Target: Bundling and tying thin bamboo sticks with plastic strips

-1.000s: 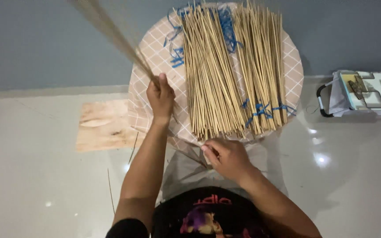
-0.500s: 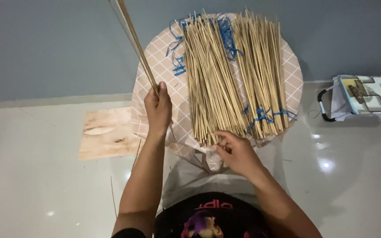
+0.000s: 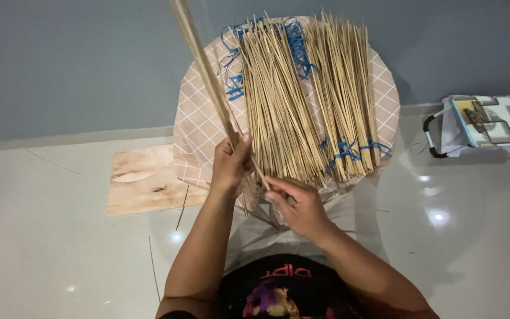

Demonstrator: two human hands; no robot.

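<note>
Pale straw-yellow thin bamboo sticks, evenly coloured, heaped in two masses. Bright blue plastic twine, knotted around the right mass and tangled loosely across the top. Beige round cloth-covered table, crossed by a thin white diamond grid. Same pale yellow on the small bundle of sticks gripped by the left hand. Light tan flat wooden board, blotched with paler patches and one dark speck. Glossy white tiled floor, dotted with bright reflections. Dull blue-grey wall, plain. White boxy bag, patterned with tan, brown and teal squares, trimmed in black. Black shirt, printed in red, purple and yellow.
</note>
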